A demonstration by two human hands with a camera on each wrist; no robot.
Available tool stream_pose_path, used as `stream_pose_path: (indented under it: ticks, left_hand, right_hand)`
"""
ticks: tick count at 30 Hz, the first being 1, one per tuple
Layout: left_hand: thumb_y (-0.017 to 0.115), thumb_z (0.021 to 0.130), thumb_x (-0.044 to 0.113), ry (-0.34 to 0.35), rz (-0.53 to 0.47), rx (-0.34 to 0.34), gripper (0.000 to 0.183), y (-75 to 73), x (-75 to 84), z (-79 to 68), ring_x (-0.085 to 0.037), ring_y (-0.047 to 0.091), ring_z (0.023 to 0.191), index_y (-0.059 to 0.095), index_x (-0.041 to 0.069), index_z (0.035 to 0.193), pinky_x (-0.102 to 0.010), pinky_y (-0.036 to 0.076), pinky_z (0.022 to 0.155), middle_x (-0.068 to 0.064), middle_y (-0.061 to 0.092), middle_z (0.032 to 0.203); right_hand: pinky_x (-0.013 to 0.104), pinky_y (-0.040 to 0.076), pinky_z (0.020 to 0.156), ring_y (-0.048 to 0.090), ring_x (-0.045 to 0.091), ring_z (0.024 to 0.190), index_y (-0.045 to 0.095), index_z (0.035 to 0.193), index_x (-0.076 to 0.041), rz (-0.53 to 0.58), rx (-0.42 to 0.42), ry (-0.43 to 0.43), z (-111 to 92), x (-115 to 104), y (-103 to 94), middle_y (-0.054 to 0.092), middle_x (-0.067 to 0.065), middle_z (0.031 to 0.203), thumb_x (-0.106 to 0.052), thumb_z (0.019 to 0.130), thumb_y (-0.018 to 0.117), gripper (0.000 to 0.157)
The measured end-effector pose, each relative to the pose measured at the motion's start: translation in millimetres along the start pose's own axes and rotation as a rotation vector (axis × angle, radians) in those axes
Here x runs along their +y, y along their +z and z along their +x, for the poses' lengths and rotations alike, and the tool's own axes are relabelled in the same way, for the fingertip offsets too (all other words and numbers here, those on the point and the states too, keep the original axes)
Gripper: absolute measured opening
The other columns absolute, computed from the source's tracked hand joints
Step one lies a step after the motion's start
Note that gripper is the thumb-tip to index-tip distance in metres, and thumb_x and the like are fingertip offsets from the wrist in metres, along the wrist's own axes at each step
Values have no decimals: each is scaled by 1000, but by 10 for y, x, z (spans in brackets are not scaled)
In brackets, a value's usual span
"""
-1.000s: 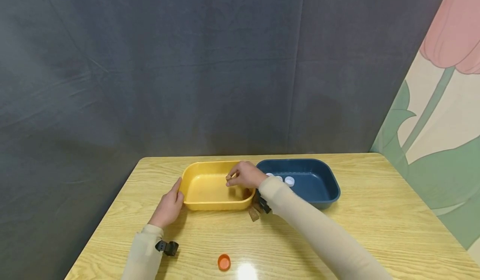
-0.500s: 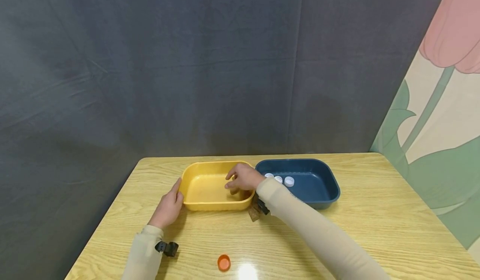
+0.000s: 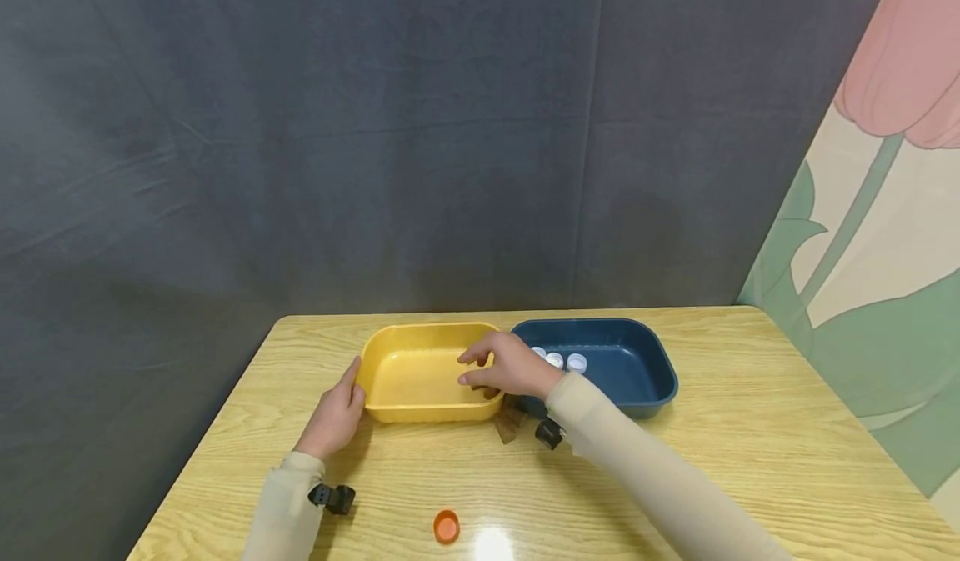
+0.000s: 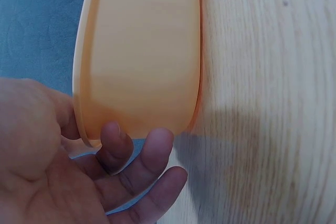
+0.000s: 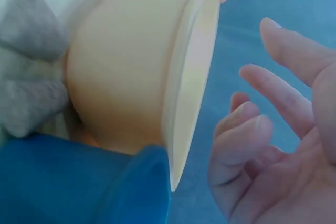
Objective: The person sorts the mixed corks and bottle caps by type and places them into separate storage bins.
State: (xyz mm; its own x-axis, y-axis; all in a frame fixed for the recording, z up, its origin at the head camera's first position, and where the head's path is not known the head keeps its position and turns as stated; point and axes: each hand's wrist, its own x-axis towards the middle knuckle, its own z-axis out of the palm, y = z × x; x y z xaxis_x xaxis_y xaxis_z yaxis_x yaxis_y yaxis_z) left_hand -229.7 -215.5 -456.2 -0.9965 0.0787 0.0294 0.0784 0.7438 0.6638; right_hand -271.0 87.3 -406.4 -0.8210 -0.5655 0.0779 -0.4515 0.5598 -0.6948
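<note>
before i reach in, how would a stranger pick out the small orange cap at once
Find the wooden table, then the yellow tray near its far edge. Come nearer, between the two sleeves, to a small round cap on the wood. It is orange, unlike the white caps in the blue tray.

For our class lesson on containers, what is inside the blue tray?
Three white caps show on the left side of the blue tray. The right hand and sleeve cover part of its near-left area; anything hidden there cannot be told.
</note>
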Motion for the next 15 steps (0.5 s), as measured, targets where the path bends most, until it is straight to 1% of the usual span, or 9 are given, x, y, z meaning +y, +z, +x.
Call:
stream_pose_path:
  ticks: [2,3,6,8,10,12,15]
  left_hand:
    - [29,108,13,2,1,0,55,-8,0,1,-16,41,50,15,-2,159,-27,39,51,-5,48,64]
    - [29,108,13,4,1,0,55,-13,-2,2,-16,41,50,15,-2,159,-27,39,50,-5,48,64]
    - [30,109,13,6,-1,0,55,-24,-9,12,-16,42,51,15,-2,159,-27,40,51,-5,49,64]
    - [29,109,13,3,-4,-2,55,-24,-6,15,-16,42,51,14,-2,159,-27,40,51,-5,49,65]
    - [29,108,13,-1,-6,-4,55,-19,-5,21,-16,43,52,14,-2,159,-27,40,52,-5,49,65]
    - [29,108,13,-3,-1,-3,55,-11,-2,23,-16,43,52,14,-2,159,-27,40,52,-5,49,65]
    - [30,108,13,-5,1,-2,55,4,-3,25,-16,44,53,15,-3,159,-27,40,52,-5,50,65]
  right_hand:
    - [31,52,72,61,17,83,75,118,-11,7,11,-46,-125,0,-5,71,7,113,-30,89,77,35]
    - [29,50,71,59,13,83,75,118,-13,-6,16,-66,-186,0,-4,72,4,110,-31,89,77,35]
    - [25,47,66,55,9,71,74,121,-12,26,6,-103,-364,23,31,70,-1,90,-30,87,79,39]
    - [23,46,64,52,6,67,72,123,-10,47,-8,-105,-482,44,68,63,-5,79,-28,86,80,42]
    - [22,44,63,49,4,65,71,124,-10,55,-21,-99,-591,75,111,58,-7,75,-27,85,82,45]
    - [22,43,64,48,2,66,71,123,-8,60,-34,-89,-686,108,151,55,-7,75,-28,84,83,46]
    - [22,42,65,46,2,66,70,125,-8,58,-51,-49,-797,164,201,54,-6,75,-32,82,84,51]
